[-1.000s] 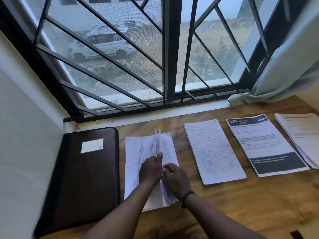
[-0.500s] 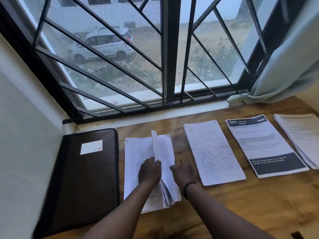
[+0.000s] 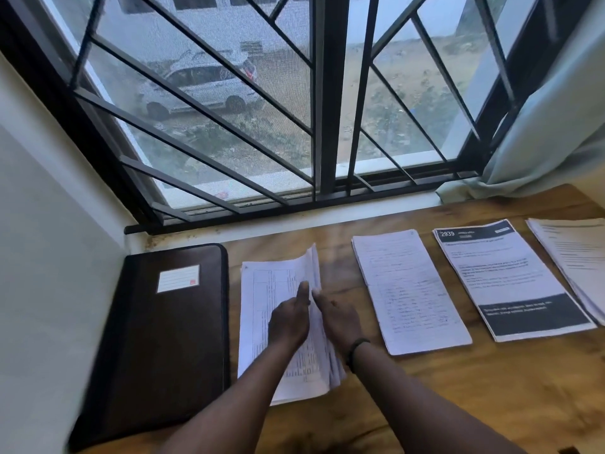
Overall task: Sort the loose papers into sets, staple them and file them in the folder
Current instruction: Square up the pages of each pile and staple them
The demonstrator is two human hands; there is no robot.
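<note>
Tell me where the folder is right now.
In the head view, the dark folder lies closed at the table's left end against the wall, just left of the table-printed paper stack under both hands.

Wooden table (image 3: 458, 388), closed dark folder (image 3: 163, 339), four paper stacks (image 3: 409, 290)

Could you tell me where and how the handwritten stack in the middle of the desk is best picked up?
The handwritten stack lies flat and apart from its neighbours, so I would probably pinch its near short edge, coming from the desk's front edge, thumb on top and fingers slid beneath; bare wood there leaves room.
</note>
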